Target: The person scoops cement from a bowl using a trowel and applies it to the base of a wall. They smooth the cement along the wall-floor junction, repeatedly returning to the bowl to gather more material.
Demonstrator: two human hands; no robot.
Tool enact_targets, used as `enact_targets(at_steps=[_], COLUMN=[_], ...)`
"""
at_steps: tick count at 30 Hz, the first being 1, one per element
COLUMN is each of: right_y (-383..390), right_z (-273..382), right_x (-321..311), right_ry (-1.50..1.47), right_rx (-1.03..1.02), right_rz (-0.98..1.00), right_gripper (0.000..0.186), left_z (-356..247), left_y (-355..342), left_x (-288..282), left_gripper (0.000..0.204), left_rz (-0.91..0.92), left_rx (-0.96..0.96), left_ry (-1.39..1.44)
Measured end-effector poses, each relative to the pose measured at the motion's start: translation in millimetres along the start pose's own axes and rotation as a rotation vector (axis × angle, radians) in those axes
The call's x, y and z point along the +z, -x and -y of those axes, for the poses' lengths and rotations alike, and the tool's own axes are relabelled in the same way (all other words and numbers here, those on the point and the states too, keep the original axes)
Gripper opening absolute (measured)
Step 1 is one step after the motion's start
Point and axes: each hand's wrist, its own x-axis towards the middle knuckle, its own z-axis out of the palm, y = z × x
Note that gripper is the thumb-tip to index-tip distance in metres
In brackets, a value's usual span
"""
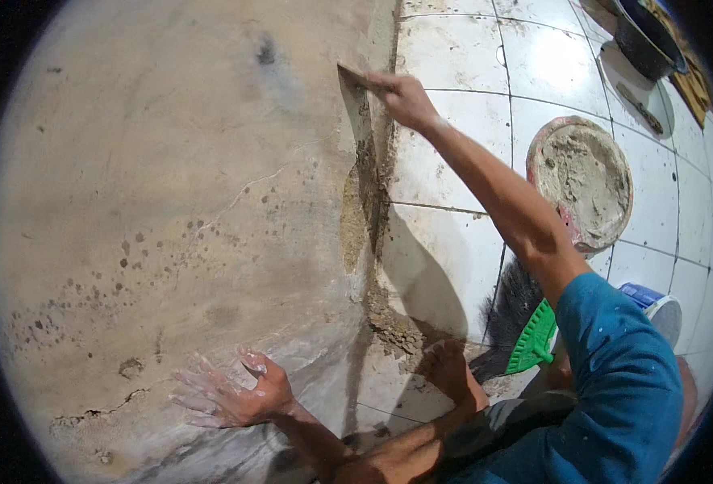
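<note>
Bare plastered wall (171, 202) meets white tiled floor (453, 161). Left hand (227, 391) is spread flat on the wall, bracing. Right hand (405, 98) grips a trowel (355, 101), blade pressed against the wet mortar (364, 210) at the corner. Right of that arm: round pan (580, 181) full of mortar, green brush (526, 323) and a bucket (655, 305), contents unseen.

Bright, hard light washing over a fisheye view

Glare is bouncing off the white floor tiles (453, 52); the arm is casting a dark shadow, and black corners are curving every edge.

Open tiled floor (453, 56) lies ahead; a mortar pan (580, 181) and brush (518, 319) crowd the right.
</note>
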Motion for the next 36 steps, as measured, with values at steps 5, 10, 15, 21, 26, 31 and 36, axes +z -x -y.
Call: enact_targets(at_steps=[5, 10, 15, 21, 26, 31, 36], right_y=[114, 140, 92, 171, 122, 138, 134], right_z=[58, 48, 50, 108, 68, 58, 107], right_x=[36, 32, 64, 83, 50, 91, -57], right_ry=[-0.141, -0.18, -0.08, -0.181, -0.161, 0.057, -0.039], right_rx=[0.022, -0.017, 0.217, 0.152, 0.478, 0.32, 0.388], right_rz=[0.261, 0.222, -0.183, 0.074, -0.106, 0.054, 0.499], right_gripper=[0.055, 0.062, 0.064, 0.057, 0.036, 0.047, 0.041], left_z=[10, -2, -5, 10, 1, -93, -127], left_y=[-6, -1, -4, -5, -6, 28, 70], left_x=[-12, 3, -2, -1, -16, -23, -15], left_gripper=[0.056, 0.055, 0.054, 0.056, 0.052, 0.048, 0.046], left_rz=[0.025, -0.069, -0.044, -0.057, 0.04, 0.273, 0.581], left_rx=[-0.021, 0.002, -0.004, 0.025, -0.014, -0.026, -0.373], left_ry=[-0.083, 0.05, 0.004, 0.038, 0.13, 0.853, 1.298])
